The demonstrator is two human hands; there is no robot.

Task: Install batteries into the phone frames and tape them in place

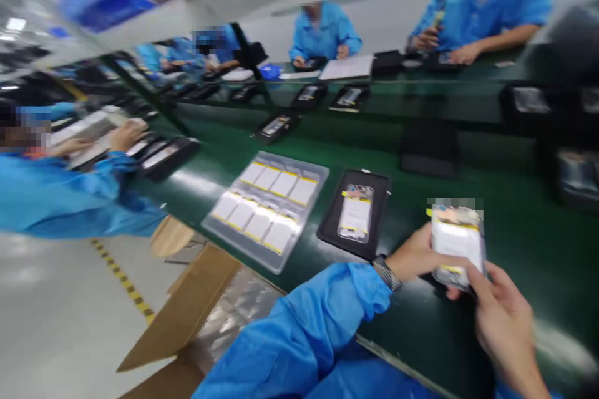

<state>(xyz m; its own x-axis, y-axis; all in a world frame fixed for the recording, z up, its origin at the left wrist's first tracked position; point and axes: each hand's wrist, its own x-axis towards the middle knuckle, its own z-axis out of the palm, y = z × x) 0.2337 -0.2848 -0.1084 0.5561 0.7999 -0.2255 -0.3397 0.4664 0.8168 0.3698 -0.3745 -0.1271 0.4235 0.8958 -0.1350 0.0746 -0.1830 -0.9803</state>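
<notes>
My left hand, with a band at its wrist, is closed around an opened phone above the green bench. A white battery with yellow strips shows inside the phone, and a small yellow tab sticks out at its top left. From the right, my right hand grips the phone's lower right edge, its thumb lying over the lower part. Left of the hands, another opened phone with a white battery lies on a black tray. Beyond that is a clear plastic tray with several white batteries in two rows.
An open cardboard box stands below the bench edge. Black trays with phones line the green conveyor behind. A co-worker's blue sleeve is at the left. Other people in blue sit across, and a dark tray lies ahead.
</notes>
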